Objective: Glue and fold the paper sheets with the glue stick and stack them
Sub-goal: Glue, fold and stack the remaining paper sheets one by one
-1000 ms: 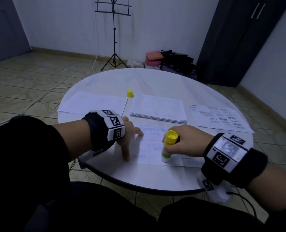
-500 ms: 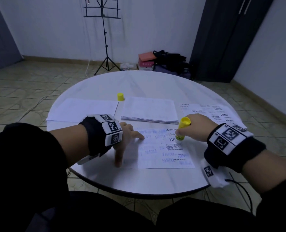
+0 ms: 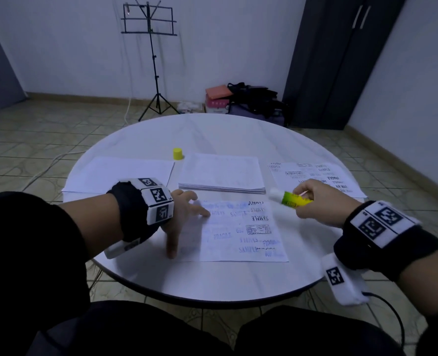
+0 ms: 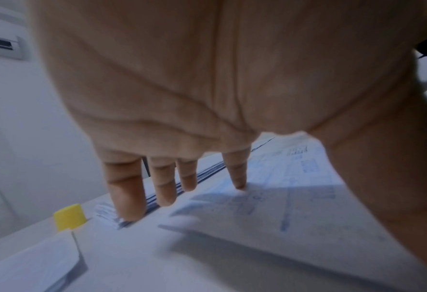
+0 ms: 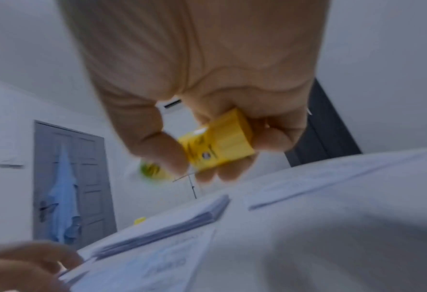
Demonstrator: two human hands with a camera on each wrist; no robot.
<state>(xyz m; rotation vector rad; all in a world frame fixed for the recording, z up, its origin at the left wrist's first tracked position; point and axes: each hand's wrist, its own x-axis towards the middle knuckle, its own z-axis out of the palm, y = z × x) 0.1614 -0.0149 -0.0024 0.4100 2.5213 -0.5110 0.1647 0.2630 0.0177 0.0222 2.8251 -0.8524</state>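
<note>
A printed paper sheet (image 3: 241, 231) lies flat on the round white table (image 3: 212, 281) in front of me. My left hand (image 3: 184, 222) presses on its left edge with spread, straight fingers (image 4: 237, 173). My right hand (image 3: 315, 201) grips the yellow glue stick (image 3: 291, 198) lifted above the sheet's far right corner, lying sideways with its white tip toward the left. The right wrist view shows fingers curled round the glue stick (image 5: 217, 146). Its yellow cap (image 3: 177, 153) stands apart at the back.
A stack of white sheets (image 3: 221, 174) lies behind the printed one. A blank sheet (image 3: 120, 176) is at the left, another printed sheet (image 3: 318, 176) at the right. Beyond the table stand a music stand (image 3: 153, 60), bags (image 3: 248, 98) and a dark wardrobe (image 3: 341, 60).
My right hand moved the glue stick from the sheet's near part to its far right corner, then lifted it off and tipped it sideways. The left hand stayed on the sheet.
</note>
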